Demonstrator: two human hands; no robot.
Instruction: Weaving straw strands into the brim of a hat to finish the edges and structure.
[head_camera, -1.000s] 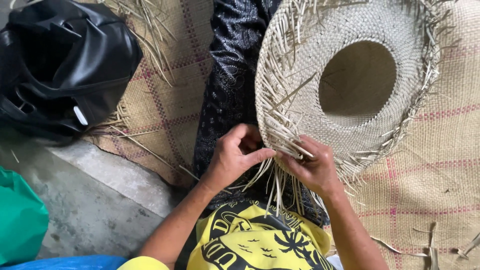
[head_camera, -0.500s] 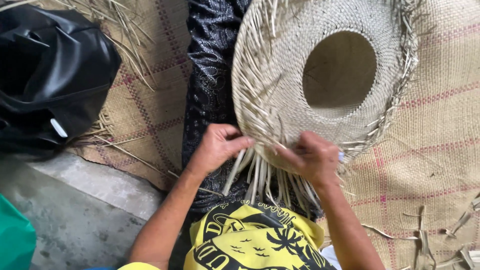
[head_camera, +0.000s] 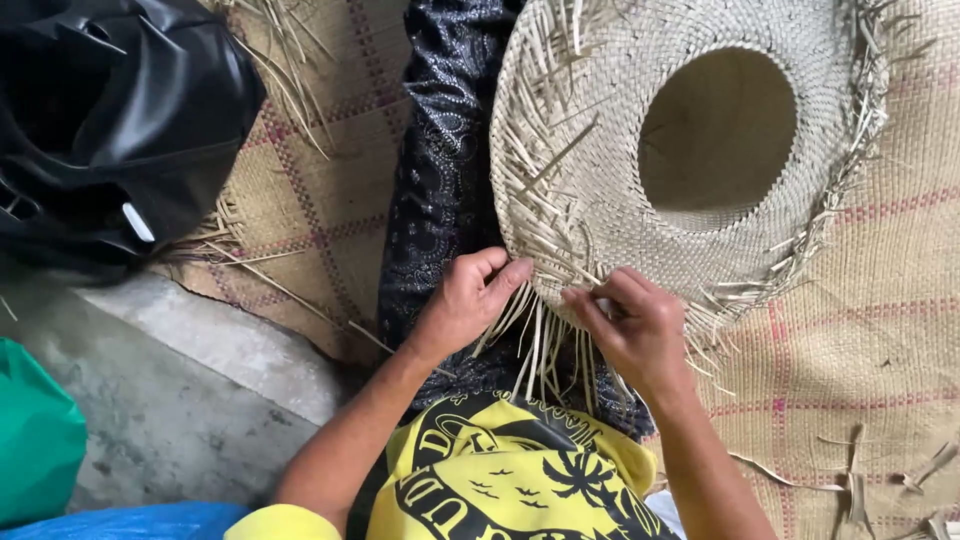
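A half-woven straw hat (head_camera: 690, 150) lies upside down across the person's lap, its round crown opening facing up and its unfinished brim ringed with loose straw ends. The near edge of the brim sits just in front of the body, so both hands can work it without reaching. The left hand (head_camera: 465, 300) grips the brim edge, its fingers (head_camera: 500, 275) curled and closed on the weave, apparently to steady the hat and keep the plaited part taut. The right hand (head_camera: 635, 325) is just beside it, its fingers (head_camera: 585, 300) pinched together on a few loose straw strips (head_camera: 535, 345) that hang down from the brim toward the yellow shirt (head_camera: 520, 480); holding them tight looks like a way to keep each strip in line while it is folded into the weave. The hat rests partly on dark patterned trousers (head_camera: 440, 170) and partly over a woven floor mat (head_camera: 880, 320) with red lines. To the far left a black bag (head_camera: 110, 120) sits on the mat's edge, with scattered straw (head_camera: 280, 50) beside it. A green bag (head_camera: 35, 440) lies at the near left on the concrete floor (head_camera: 190, 400).
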